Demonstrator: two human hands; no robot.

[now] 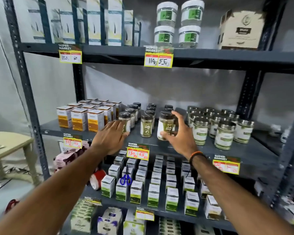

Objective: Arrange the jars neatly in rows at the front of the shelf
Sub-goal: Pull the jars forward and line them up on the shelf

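Dark-lidded jars [147, 123] in three rows near shelf [227, 150] front edge, gaps between rows. Right hand [180, 133] fingers curled around front right jar [165, 125]. Left hand [111, 137] flat, fingers extended, touching front left jar [125, 122], gripping nothing.

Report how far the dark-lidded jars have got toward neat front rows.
Done: three columns run back from the front jars. In hand: the left hand touches the left front jar; the right hand grips the right front jar. Left: the middle front jar and evening the fronts.
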